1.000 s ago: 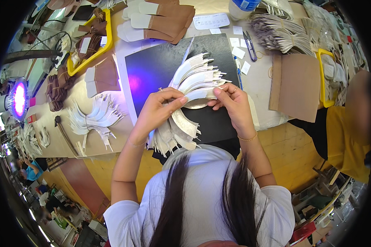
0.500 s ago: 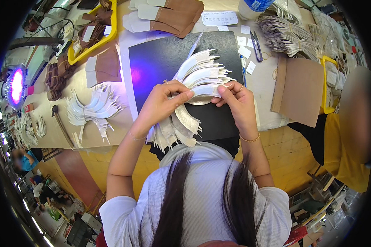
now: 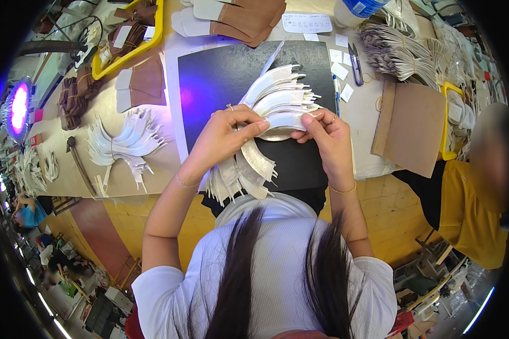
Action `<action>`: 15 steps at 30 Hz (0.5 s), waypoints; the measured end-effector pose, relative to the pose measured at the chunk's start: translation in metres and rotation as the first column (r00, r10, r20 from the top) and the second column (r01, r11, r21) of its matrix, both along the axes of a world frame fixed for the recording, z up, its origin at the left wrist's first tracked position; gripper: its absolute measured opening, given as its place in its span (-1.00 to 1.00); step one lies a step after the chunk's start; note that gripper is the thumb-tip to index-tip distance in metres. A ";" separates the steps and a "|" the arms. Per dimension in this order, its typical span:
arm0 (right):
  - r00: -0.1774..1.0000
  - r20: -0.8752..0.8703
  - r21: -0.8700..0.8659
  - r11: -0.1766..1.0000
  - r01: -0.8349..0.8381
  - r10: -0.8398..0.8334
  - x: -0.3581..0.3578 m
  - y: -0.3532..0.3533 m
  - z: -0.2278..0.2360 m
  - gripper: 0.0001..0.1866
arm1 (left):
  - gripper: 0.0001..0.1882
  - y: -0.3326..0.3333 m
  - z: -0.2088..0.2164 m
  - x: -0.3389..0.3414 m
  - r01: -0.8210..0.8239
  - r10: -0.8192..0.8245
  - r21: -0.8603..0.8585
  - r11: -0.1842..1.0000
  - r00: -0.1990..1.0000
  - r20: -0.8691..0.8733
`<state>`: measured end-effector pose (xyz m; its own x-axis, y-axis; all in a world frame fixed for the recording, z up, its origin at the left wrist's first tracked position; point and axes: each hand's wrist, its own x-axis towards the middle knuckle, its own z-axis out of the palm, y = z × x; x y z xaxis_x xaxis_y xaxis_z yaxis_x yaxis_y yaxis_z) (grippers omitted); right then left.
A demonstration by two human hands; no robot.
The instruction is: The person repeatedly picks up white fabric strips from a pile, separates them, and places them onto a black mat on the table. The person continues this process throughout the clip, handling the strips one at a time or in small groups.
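A fanned bundle of curved white strips (image 3: 277,90) with ragged ends lies over a black mat (image 3: 212,76) in front of me. My left hand (image 3: 226,135) is closed on the bundle's waist, thumb and fingers pinching the left part of the nearest curved strip (image 3: 285,121). At that strip's right end, my right hand (image 3: 329,134) pinches it between thumb and fingers. Below my left hand, the bundle's other half (image 3: 240,175) spreads toward my body, greyish and shiny. My palm hides the middle where the strips come together.
A second tied strip bundle (image 3: 124,144) lies left, beside a hammer-like tool (image 3: 79,164). Brown and white pieces (image 3: 232,20), a yellow tray (image 3: 158,34) and small paper slips (image 3: 339,70) lie farther off. Right are thread snips (image 3: 355,65), a pen (image 3: 337,89) and a brown board (image 3: 410,124).
Both hands keep their pinch on the strip, with only slight finger movement. The whole view has shifted a little.
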<state>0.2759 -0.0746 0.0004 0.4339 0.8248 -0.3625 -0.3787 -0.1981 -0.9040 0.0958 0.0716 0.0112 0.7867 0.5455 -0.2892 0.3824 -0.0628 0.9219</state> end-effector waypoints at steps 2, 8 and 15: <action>1.000 -0.003 0.004 1.000 0.002 -0.002 0.000 0.000 0.000 -0.86 | -0.74 0.000 0.000 0.001 -0.002 0.002 -0.005 1.000 1.000 -0.009; 1.000 -0.011 0.014 1.000 0.008 -0.008 0.000 0.000 -0.002 -0.85 | -0.74 0.000 0.004 0.002 -0.010 0.009 -0.033 0.999 0.999 -0.040; 1.000 0.001 0.012 1.000 -0.006 0.006 0.001 0.001 -0.002 -0.85 | -0.74 0.000 0.004 0.002 -0.011 0.010 -0.026 1.000 0.999 -0.038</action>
<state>0.2770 -0.0739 -0.0015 0.4297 0.8313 -0.3524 -0.3765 -0.1898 -0.9068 0.0976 0.0715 0.0156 0.7688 0.5457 -0.3333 0.4180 -0.0344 0.9078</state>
